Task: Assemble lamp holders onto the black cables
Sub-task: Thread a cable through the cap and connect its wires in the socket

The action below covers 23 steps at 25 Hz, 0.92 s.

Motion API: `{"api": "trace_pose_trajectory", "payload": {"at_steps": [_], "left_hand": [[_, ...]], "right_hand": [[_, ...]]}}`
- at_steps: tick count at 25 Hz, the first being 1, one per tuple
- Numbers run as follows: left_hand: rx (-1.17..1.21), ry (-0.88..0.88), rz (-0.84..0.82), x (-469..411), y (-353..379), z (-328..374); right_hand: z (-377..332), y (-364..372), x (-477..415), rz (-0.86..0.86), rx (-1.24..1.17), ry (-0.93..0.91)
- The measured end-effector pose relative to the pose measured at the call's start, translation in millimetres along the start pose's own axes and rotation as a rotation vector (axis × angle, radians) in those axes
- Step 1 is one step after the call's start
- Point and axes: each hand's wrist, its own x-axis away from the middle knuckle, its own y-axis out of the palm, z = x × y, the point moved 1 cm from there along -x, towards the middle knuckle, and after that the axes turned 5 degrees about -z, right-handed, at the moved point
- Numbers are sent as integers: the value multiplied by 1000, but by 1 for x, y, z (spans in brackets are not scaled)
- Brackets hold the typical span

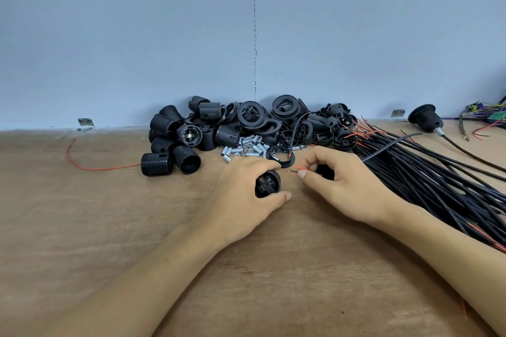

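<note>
My left hand [243, 191] grips a black lamp holder insert [267, 183] on the wooden table, its terminal side facing me. Just right of it, my right hand [345, 183] pinches the stripped red wire end [301, 168] of a black cable [388, 146] that runs up and to the right. A black part shows under my right fingers; what it is stays hidden. A heap of black lamp holder shells and rings [246, 126] lies behind my hands. A bundle of black cables [438, 180] fans out on the right.
Small silver threaded tubes [246, 146] lie scattered before the heap. A loose red wire [82, 164] curls at the left. An assembled lamp holder on a cable [425, 117] sits far right, near coloured wires [487, 115]. The blue wall closes the table's back edge.
</note>
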Motion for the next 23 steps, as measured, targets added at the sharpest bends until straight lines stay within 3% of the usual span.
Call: {"api": "trace_pose_trajectory", "payload": {"at_steps": [4, 9, 23], "left_hand": [[-8, 21, -126, 0, 5, -6], [60, 19, -95, 0, 9, -11], [94, 21, -64, 1, 10, -14]], "right_hand": [[-4, 0, 1, 2, -100, 3], [-9, -1, 1, 21, -181, -18], [-16, 1, 4, 80, -2, -63]]}}
